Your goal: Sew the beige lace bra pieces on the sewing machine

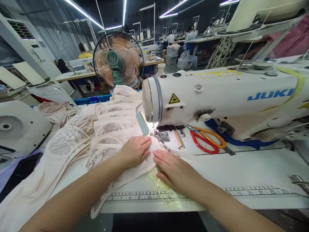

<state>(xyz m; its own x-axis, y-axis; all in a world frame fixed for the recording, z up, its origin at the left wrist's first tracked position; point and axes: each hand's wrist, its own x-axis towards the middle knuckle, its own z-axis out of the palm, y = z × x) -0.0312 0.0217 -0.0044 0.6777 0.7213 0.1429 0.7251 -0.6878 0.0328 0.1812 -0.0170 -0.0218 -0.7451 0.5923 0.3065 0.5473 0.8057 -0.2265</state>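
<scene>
A pale pink bra (142,163) with lace lies flat under the presser foot area of the white sewing machine (183,96). My left hand (136,151) rests on the fabric just in front of the lit needle area, fingers stretched out and lying flat. Beside it, my right hand (172,167) touches the fabric's right edge with extended fingertips, its palm low over the table. A strip of yellowish clear tape (158,180) shows between the hands on the tabletop. The needle tip itself is too small to make out.
Scissors (210,138) with red and orange handles lie right of the needle plate. More lace bras (70,141) are piled at left and behind. A printed ruler (135,197) runs along the table's front edge. A large fan (118,59) stands behind; people sit at distant machines.
</scene>
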